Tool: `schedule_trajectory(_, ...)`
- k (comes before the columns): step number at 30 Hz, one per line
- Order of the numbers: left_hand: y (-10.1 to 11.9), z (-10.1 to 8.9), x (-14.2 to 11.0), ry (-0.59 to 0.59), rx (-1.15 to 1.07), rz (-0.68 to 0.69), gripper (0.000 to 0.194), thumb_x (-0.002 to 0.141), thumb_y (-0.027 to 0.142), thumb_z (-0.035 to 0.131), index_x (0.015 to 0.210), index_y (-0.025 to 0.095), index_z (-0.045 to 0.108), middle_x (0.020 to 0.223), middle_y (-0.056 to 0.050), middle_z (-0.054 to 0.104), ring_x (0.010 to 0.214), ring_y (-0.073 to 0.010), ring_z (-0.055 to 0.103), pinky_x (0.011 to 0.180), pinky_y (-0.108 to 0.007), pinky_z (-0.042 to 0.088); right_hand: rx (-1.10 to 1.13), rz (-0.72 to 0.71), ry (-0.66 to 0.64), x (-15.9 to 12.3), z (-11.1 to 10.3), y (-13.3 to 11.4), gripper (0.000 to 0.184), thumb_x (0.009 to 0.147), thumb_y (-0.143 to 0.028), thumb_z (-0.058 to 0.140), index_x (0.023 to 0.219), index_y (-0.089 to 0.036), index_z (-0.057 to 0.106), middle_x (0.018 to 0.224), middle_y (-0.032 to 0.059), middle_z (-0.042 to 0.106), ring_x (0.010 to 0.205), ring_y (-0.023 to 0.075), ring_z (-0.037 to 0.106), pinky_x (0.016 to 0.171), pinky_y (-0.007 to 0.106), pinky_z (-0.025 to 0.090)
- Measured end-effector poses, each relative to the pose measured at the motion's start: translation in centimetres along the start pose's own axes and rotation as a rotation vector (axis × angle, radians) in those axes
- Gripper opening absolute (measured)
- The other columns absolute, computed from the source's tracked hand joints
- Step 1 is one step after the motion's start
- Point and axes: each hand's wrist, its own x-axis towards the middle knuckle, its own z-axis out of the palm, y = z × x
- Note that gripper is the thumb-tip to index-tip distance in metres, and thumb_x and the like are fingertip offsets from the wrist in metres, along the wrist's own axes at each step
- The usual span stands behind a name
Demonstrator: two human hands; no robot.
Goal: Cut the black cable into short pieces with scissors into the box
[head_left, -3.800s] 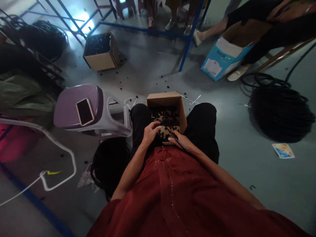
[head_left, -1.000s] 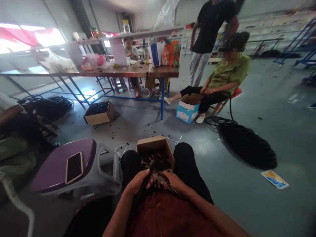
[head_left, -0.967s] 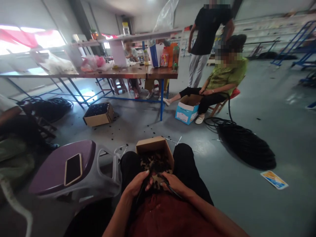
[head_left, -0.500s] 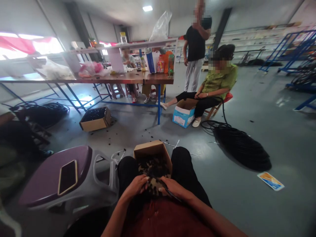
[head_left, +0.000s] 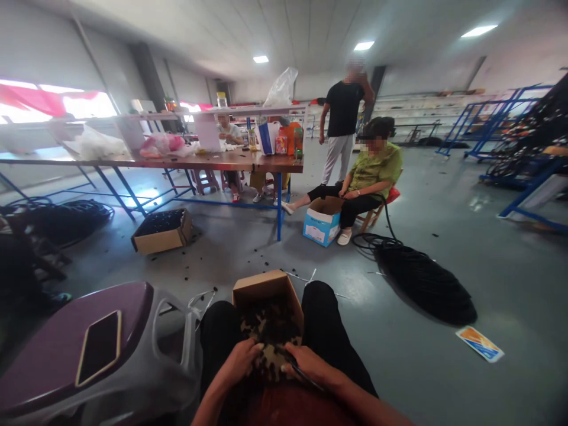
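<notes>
Between my knees stands an open cardboard box (head_left: 290, 294) with many small black pieces (head_left: 266, 310) scattered over its bottom. My left hand (head_left: 239, 361) is over the box's near part, its fingers pinched together; what they hold, if anything, is too small to make out. Across from it, my right hand (head_left: 307, 362) is closed around a thin black cord-like thing (head_left: 307, 377), which runs back under the palm toward the wrist. A gap separates the two hands, and brown cardboard with black pieces shows through it.
To the left, a purple-topped stool (head_left: 53, 343) carries a phone (head_left: 100, 348). Ahead are a box of black pieces (head_left: 162, 231), a long table (head_left: 213, 163), a seated person (head_left: 373, 171) beside a blue box (head_left: 320, 228), and a standing person (head_left: 341, 118). A black hose coil (head_left: 426, 284) lies right.
The view has tipped up and turned slightly right, so the room sits lower and further left. Both hands stay over the box with their fingers closed, little changed.
</notes>
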Motion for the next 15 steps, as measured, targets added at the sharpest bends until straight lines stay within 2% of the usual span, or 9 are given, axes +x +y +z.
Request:
schedule_trajectory(3, -0.5, 0.0, -0.3, -0.086, -0.144, 0.003, 0.05, 0.074, 0.064, 0.039, 0.062, 0.016, 0.046, 0.051, 0.002, 0.044, 0.038, -0.0076, 0.033, 0.041, -0.023, 0.024, -0.027, 0.013, 0.006, -0.1, 0.3, -0.1, 0.03, 0.078, -0.038, 0.049, 0.1, -0.018, 0.054, 0.092, 0.0066, 0.064, 0.08, 0.019, 0.058, 0.066, 0.024, 0.038)
schedule_trajectory(6, -0.7, -0.2, -1.0, -0.143, -0.411, 0.055, 0.053, 0.075, 0.063, 0.04, 0.065, 0.012, 0.052, 0.056, 0.001, 0.048, 0.044, -0.0063, 0.036, 0.044, -0.021, 0.028, -0.055, -0.028, 0.038, -0.2, 0.6, -0.2, 0.032, 0.078, -0.038, 0.05, 0.102, -0.017, 0.053, 0.097, 0.0082, 0.062, 0.086, 0.0203, 0.057, 0.071, 0.025, 0.039)
schedule_trajectory(8, -0.7, -0.5, -1.3, -0.186, -0.571, -0.003, 0.051, 0.073, 0.061, 0.048, 0.074, 0.011, 0.054, 0.063, -0.001, 0.054, 0.047, -0.0061, 0.041, 0.045, -0.019, 0.031, -0.063, -0.079, 0.05, 0.0, 0.7, 0.0, 0.032, 0.08, -0.038, 0.049, 0.103, -0.016, 0.053, 0.099, 0.0087, 0.061, 0.089, 0.02, 0.056, 0.075, 0.026, 0.039)
schedule_trajectory(10, -0.8, -0.9, -1.2, -0.241, -0.642, -0.072, 0.05, 0.07, 0.058, 0.053, 0.083, 0.01, 0.055, 0.064, -0.002, 0.055, 0.047, -0.007, 0.045, 0.045, -0.019, 0.033, -0.055, -0.114, 0.051, 0.2, 0.8, 0.2, 0.034, 0.082, -0.041, 0.046, 0.104, -0.016, 0.052, 0.101, 0.0095, 0.059, 0.09, 0.0196, 0.055, 0.078, 0.027, 0.039)
schedule_trajectory(12, -1.0, -1.2, -1.0, -0.266, -0.66, -0.07, 0.049, 0.071, 0.055, 0.055, 0.083, 0.008, 0.056, 0.066, -0.004, 0.056, 0.048, -0.0069, 0.047, 0.045, -0.019, 0.033, -0.07, -0.099, 0.031, 0.4, 1.0, 0.3, 0.033, 0.083, -0.041, 0.044, 0.102, -0.015, 0.052, 0.098, 0.0094, 0.059, 0.086, 0.0193, 0.055, 0.076, 0.028, 0.04)
schedule_trajectory(15, -1.4, -1.3, -0.7, -0.265, -0.653, -0.035, 0.046, 0.073, 0.052, 0.054, 0.085, 0.007, 0.057, 0.066, -0.002, 0.054, 0.045, -0.0038, 0.041, 0.041, -0.017, 0.028, -0.086, -0.099, 0.02, 0.6, 1.1, 0.5, 0.031, 0.083, -0.038, 0.045, 0.105, -0.017, 0.051, 0.098, 0.0084, 0.059, 0.087, 0.0181, 0.054, 0.076, 0.027, 0.04)
